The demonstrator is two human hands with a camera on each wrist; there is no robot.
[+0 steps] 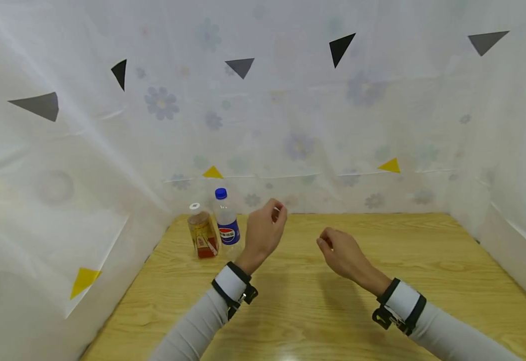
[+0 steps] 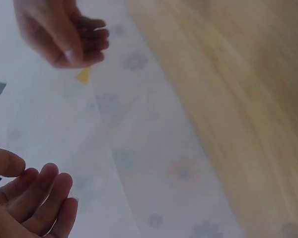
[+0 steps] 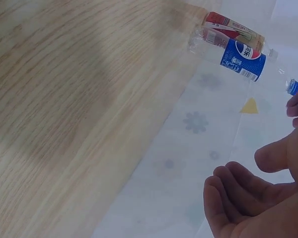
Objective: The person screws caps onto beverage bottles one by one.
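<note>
We see both hands raised above the wooden table [image 1: 317, 311], empty and apart from each other. The left hand [image 1: 263, 231] hangs with its fingers loosely curled, gripping nothing, just to the right of the two bottles. The right hand [image 1: 340, 251] is held lower and further right, its fingers also loosely bent around nothing. Nearest the left hand stands a clear Pepsi bottle [image 1: 225, 220] with a blue cap, upright at the table's far left corner. Touching or just beside it on the left stands a tea bottle [image 1: 203, 231] with a white cap and amber drink. A white flowered curtain [image 1: 290, 125] bearing dark and yellow triangles closes off the table on three sides.
</note>
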